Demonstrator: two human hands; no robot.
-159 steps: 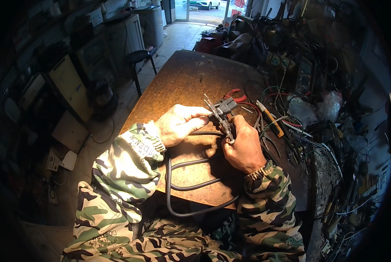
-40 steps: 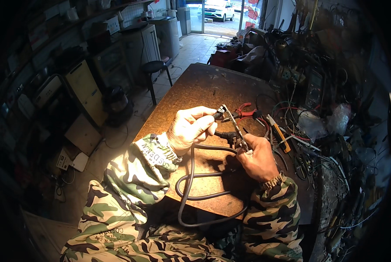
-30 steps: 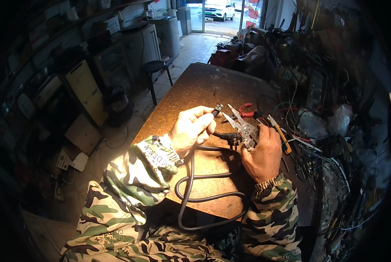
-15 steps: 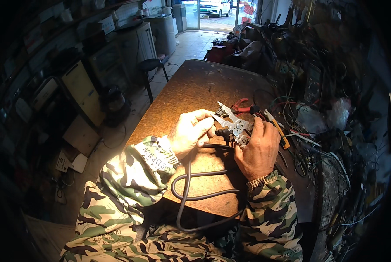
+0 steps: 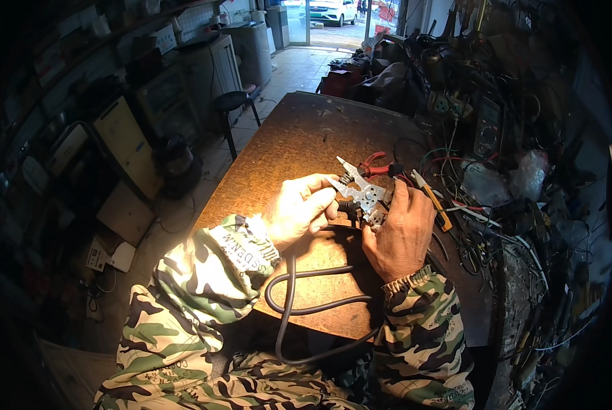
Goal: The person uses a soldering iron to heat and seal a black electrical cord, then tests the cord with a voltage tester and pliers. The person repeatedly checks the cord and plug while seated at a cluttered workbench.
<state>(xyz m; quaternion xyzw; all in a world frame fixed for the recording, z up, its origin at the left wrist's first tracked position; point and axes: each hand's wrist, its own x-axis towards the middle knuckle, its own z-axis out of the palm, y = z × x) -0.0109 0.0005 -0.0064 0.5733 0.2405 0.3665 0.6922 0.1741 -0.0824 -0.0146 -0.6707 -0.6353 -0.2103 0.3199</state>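
My left hand grips the end of a thick black cable just above the brown wooden tabletop. My right hand is closed round the handles of a metal wire stripper, whose jaws meet the cable end between both hands. The cable loops down over the table's near edge into my lap. Both sleeves are camouflage.
Red-handled pliers and a yellow-handled tool lie just beyond my hands. Tangled wires and electrical parts crowd the table's right side. A black stool and cabinets stand on the left; an open doorway is at the far end.
The wire stripper has swung from upright down onto the cable end, and my hands have come closer together and nearer to the tabletop.
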